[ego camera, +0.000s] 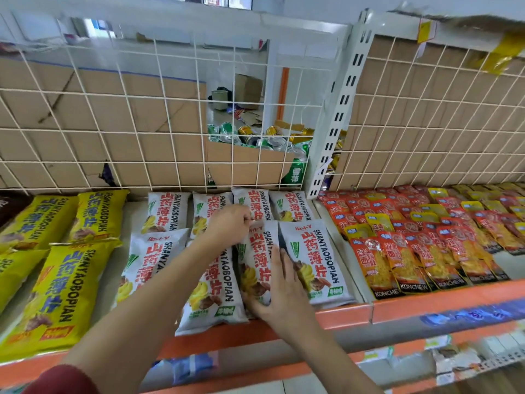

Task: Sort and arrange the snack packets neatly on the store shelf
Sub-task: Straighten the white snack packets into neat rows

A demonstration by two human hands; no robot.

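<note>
Shelf [341,312] front, white packet [257,260] half hidden under both hands [230,221] [279,291].

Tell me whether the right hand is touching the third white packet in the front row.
Touching. The head view shows the right hand lying on the third white packet, palm and thumb covering its lower end with no gap.

Grid [159,132] behind, pkts [312,260] packed, front prob. open
</note>
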